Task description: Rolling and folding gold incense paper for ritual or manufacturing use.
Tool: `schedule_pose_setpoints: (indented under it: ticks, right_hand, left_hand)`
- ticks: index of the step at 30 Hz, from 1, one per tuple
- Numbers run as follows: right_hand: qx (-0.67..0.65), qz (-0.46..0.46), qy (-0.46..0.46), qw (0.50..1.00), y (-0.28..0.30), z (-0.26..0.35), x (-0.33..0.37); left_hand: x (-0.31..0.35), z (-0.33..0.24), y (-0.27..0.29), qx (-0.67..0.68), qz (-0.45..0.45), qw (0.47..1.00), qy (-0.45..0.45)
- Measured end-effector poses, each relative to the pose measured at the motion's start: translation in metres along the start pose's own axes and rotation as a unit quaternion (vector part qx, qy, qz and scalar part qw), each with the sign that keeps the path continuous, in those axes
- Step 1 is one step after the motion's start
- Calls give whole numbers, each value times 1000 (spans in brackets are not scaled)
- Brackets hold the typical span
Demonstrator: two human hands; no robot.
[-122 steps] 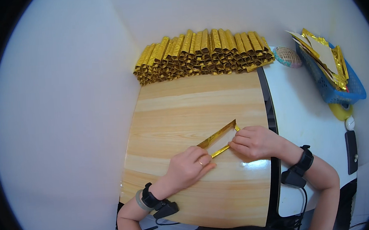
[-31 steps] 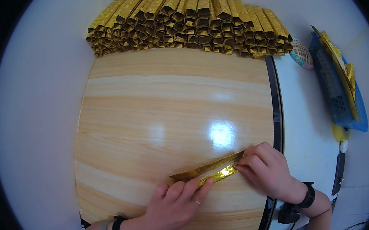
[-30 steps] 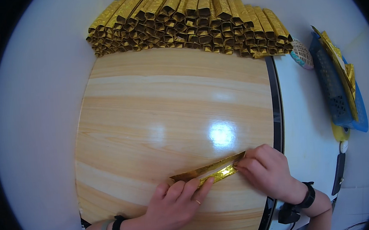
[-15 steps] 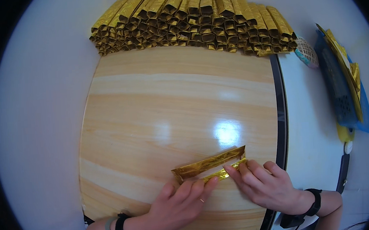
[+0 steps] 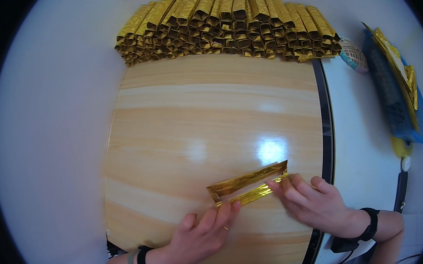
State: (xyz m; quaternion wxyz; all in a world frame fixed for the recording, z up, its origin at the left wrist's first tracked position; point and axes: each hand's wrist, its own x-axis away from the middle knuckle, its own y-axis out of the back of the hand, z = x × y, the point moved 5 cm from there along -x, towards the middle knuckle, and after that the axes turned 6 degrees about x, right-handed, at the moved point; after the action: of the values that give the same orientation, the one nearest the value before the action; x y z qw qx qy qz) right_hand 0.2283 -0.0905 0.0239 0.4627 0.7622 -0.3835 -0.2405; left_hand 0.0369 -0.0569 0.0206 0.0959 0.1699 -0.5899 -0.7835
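Observation:
A long gold foil paper box (image 5: 248,177), folded with raised sides and an open top, sits near the front of the wooden table, its right end tilted away from me. My left hand (image 5: 199,233) has its fingertips closed on the near side by the left end; its thumb is partly hidden. At the right end, my right hand (image 5: 317,205) pinches the near side between thumb and fingers. Some of the paper under my right fingers cannot be seen.
Many gold foil paper tubes (image 5: 239,5) are stacked along the far edge of the wooden table (image 5: 210,112). A small woven basket (image 5: 353,56) stands beside them. At right, a blue plastic basket (image 5: 391,102) holds gold sheets (image 5: 393,58), with a yellow object (image 5: 402,146) below it.
My left fingers have slid back toward the box's left end, uncovering more of its near side. My right hand still pinches the right end. The whole view has shifted slightly.

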Motion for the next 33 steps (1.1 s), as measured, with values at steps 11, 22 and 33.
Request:
schedule_pose_setpoints:
  ticks: [11, 22, 33]
  right_hand:
    - [-74, -23, -20, 997, -1, -15, 3]
    - [-150, -126, 114, 974, 19, 13, 15]
    - [-445, 58, -41, 893, 23, -41, -17]
  left_hand:
    - [17, 2, 10, -29, 43, 998, 19]
    - [-16, 47, 1, 89, -3, 984, 156]
    - [-58, 51, -29, 364, 2, 929, 62]
